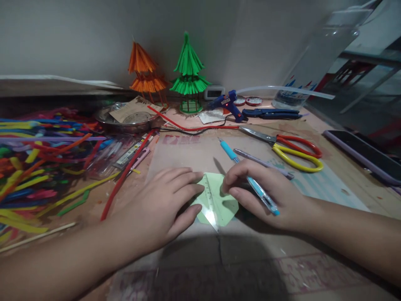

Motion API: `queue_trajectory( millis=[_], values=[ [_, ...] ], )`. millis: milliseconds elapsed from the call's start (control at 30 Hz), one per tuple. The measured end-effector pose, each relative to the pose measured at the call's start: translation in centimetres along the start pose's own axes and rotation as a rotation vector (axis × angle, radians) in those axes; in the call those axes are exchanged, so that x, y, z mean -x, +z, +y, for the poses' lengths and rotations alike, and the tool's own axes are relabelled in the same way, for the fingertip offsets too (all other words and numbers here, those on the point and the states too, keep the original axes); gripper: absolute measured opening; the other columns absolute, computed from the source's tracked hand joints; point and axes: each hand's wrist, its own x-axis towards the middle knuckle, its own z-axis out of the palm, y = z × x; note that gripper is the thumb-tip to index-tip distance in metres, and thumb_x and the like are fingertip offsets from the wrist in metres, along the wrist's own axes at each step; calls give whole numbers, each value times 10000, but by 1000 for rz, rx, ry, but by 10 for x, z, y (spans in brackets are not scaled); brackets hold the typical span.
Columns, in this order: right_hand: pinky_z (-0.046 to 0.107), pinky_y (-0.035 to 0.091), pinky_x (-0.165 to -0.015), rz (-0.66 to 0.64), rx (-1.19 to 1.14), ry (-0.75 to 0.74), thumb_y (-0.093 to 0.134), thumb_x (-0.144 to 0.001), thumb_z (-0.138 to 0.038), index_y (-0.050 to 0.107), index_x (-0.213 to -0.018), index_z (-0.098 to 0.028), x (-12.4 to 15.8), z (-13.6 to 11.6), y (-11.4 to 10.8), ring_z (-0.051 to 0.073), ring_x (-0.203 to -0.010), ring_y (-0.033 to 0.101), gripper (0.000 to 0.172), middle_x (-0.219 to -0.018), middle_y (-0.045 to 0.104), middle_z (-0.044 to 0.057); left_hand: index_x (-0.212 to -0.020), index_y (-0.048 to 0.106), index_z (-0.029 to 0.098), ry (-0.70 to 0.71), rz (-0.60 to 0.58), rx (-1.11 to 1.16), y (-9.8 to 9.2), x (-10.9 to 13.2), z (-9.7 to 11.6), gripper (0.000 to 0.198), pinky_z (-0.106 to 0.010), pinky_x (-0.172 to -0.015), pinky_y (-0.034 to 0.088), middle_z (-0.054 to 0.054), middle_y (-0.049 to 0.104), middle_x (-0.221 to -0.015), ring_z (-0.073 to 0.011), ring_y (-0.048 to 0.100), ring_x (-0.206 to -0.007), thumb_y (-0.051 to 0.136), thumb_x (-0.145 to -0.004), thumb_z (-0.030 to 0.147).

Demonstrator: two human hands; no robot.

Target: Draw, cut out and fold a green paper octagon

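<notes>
My left hand (pixel 163 205) lies flat, fingers stretched out, pressing on the left side of a light green paper piece (pixel 219 205). A clear ruler (pixel 210 205) lies across that paper. My right hand (pixel 260 192) is closed around a blue pen (pixel 247 177) that rests between its fingers, and its fingertips press the paper's right edge. The pen's tip end points away toward the back of the table.
A heap of coloured straws (pixel 34 163) fills the left. Red-and-yellow scissors (pixel 291 150), a grey pencil (pixel 263 163), a blue glue gun (pixel 227 104), an orange (pixel 144 75) and a green straw tree (pixel 188 71), a metal bowl (pixel 125 121) and a phone (pixel 363 154) lie around.
</notes>
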Motion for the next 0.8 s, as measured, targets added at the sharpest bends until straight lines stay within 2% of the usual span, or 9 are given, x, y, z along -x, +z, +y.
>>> queue_trajectory(
  millis=[200,500,800],
  values=[
    [285,524,-618,-17,5,9,585,-975,-202,639,-967,-180,2,-3,0,173,-711,701,59,-829,740,49,-1234,670,179,-12,-7,9,-2,0,0,270,-518,-1060,498,-115,683,-1360,-308,620,-1260,543,-1035,311],
    [272,520,-623,-3,25,6,577,-974,-189,629,-948,-183,0,0,2,170,-718,700,58,-817,732,42,-1256,663,186,-12,-26,20,-3,0,0,278,-494,-1125,461,-101,683,-1389,-283,601,-1307,533,-1044,310],
    [271,517,-625,-12,29,23,582,-974,-190,614,-956,-195,0,0,1,163,-706,681,37,-822,719,29,-1272,644,180,-11,-25,11,-3,-1,1,278,-544,-1104,479,-129,638,-1440,-317,588,-1312,532,-1042,288]
  ],
)
